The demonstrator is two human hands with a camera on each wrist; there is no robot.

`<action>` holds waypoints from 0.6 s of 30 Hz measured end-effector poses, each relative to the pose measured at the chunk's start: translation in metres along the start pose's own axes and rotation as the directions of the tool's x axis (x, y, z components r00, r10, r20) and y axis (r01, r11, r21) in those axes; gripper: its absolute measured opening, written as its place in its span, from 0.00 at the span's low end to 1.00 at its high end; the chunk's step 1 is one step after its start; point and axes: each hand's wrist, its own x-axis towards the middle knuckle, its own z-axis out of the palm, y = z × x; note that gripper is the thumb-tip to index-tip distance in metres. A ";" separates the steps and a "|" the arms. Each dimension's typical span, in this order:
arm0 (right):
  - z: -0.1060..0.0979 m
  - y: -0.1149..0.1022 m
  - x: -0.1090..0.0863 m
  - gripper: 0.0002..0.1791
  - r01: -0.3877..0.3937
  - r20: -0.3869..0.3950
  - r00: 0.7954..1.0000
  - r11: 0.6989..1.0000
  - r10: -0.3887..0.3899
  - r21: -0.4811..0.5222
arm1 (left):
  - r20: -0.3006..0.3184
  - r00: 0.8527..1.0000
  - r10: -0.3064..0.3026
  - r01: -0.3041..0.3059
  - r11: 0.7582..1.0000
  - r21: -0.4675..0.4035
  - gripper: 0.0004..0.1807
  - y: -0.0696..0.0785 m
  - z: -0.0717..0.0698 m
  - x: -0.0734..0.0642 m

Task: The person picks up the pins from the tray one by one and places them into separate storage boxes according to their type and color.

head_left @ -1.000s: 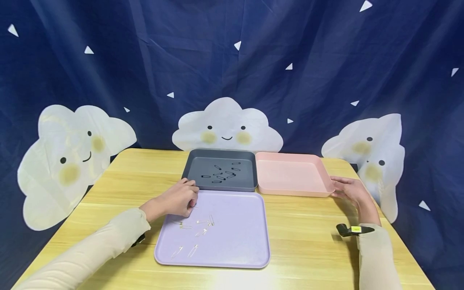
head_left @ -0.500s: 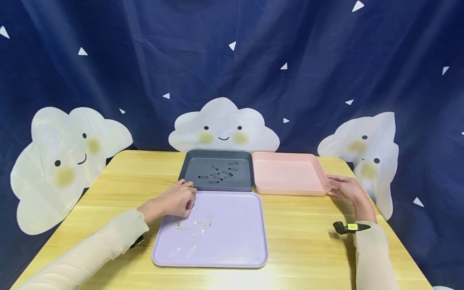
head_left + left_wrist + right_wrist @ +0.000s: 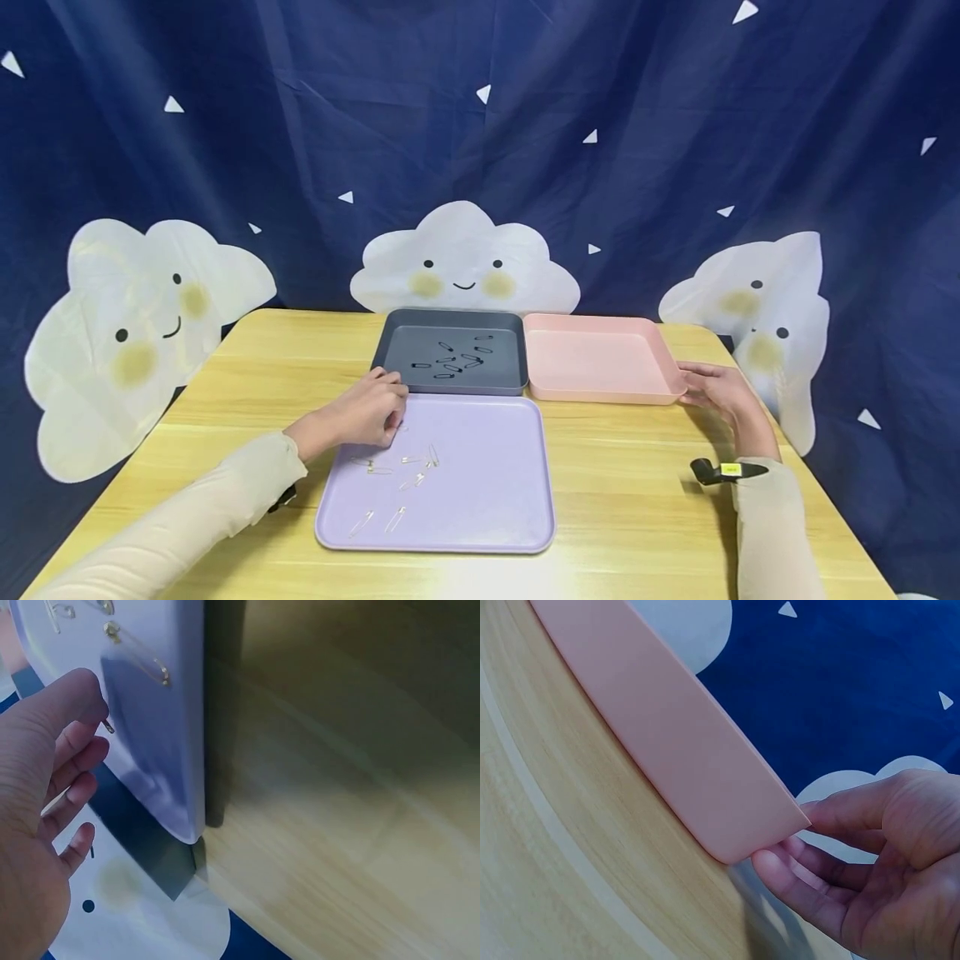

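Note:
My left hand [image 3: 360,408] is over the back left of the lilac tray [image 3: 487,500]. In the left wrist view, its thumb and finger pinch a small metal pin [image 3: 109,727], mostly hidden by the fingertips; it looks like a safety pin. Several gold safety pins [image 3: 112,630] lie loose on the lilac tray. Behind it, the dark grey tray [image 3: 397,337] holds several black safety pins [image 3: 452,367]. My right hand [image 3: 720,390] holds the near right corner of the pink tray [image 3: 607,392], with thumb and fingers on either side of that corner.
The trays stand on a pale wooden table [image 3: 630,500]; the pink and grey ones sit side by side at the back, touching or nearly so. A dark blue curtain [image 3: 420,100] with white clouds hangs behind the table.
The whole head view has shifted slightly. Against the trays, both hands stay almost where they were, the left still over the lilac tray and the right at the pink tray's corner.

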 end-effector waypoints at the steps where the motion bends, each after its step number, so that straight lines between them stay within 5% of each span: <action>1: 0.000 0.000 -0.001 0.27 0.002 0.000 1.000 1.000 -0.002 0.005 | -0.016 1.000 0.008 -0.008 1.000 0.006 0.12 0.000 -0.001 0.001; 8: -0.001 0.000 -0.003 0.19 0.013 0.002 1.000 1.000 -0.013 0.026 | -0.122 0.991 0.060 -0.056 0.998 0.037 0.11 -0.002 -0.011 0.010; 18: 0.000 -0.001 -0.003 0.22 0.012 0.002 1.000 1.000 -0.012 0.009 | -0.181 0.978 0.102 -0.093 0.994 0.061 0.11 0.010 -0.026 0.035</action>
